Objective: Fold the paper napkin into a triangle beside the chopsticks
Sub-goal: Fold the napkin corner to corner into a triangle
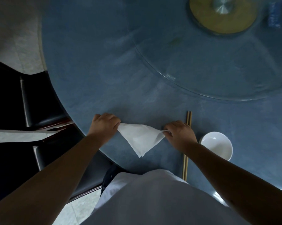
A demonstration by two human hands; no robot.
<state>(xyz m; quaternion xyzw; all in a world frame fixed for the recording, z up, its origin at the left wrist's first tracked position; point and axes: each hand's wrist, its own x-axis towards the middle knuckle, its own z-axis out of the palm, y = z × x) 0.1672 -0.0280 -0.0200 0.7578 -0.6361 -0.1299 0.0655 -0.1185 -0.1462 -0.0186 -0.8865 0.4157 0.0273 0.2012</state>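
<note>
Head | left hand and right hand pinch napkin corners | risk: thin paper tears if pulled taut; misaligned edges beside chopsticks

No legible text; small mark on glass turntable rim too blurred

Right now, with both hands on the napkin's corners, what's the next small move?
Probably lower the napkin flat beside the chopsticks and press the crease: it already forms a triangle, with the left hand and right hand pinching its upper corners.
</note>
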